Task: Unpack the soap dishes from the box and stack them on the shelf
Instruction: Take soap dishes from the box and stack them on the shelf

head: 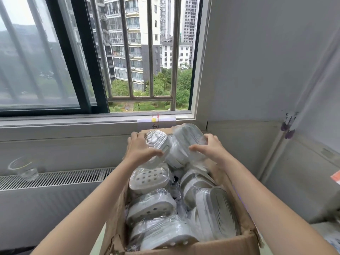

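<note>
Open brown cardboard box [244, 240] sits below the barred window [147, 52], packed with grey-white plastic soap dishes in clear film wrap [152, 208]. Both hands are at the far end of the box: left hand [140, 150] has fingers curled round a clear-wrapped oval soap dish [156, 141], right hand [211, 148] grips a wrapped stack of grey dishes [187, 138] just beside it. Both items are raised above the pile. Clear plastic cup [24, 168] on the white radiator grille [64, 177], well left.

Box [217, 244] brown cardboard; soap dishes [149, 178] white-grey, clear-wrapped, round-hole pattern; window frame [81, 57] black; wall [257, 61] pale grey; clips [287, 128] purple.
</note>
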Demonstrator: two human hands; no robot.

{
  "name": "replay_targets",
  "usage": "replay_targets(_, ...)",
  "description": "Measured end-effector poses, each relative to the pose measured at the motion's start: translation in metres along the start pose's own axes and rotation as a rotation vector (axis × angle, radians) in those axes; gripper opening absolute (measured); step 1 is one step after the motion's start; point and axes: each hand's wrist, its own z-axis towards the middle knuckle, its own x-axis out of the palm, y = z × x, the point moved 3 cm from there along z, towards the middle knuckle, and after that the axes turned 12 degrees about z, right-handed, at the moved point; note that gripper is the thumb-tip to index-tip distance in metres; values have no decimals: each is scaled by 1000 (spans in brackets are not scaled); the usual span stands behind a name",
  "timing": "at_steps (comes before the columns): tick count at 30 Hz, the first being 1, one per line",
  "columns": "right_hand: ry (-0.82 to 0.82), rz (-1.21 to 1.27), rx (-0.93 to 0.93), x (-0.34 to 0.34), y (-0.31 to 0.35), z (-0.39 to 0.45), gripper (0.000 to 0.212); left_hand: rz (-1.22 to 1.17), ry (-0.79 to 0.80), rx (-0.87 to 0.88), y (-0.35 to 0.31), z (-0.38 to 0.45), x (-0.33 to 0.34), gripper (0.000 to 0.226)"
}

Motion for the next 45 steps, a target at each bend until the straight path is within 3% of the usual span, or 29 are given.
replay_targets(7,-195,-149,6,-41,-2,-39,85,-1,77,125,-28,-6,-3,95)
replay_targets(15,-424,-287,95,-108,-25,-115,83,21,107,420,-102,-28,19,92)
replay_targets(22,-560,-309,213,-167,-50,-192,86,-11,196,601,-182,-76,49,109)
replay_targets(40,-847,-423,481,-340,-135,-433,74,-99,441,948,-402,-260,153,75)
replay_targets(45,-921,-379,590,-375,-166,-467,79,-87,513,1043,-458,-294,189,73)
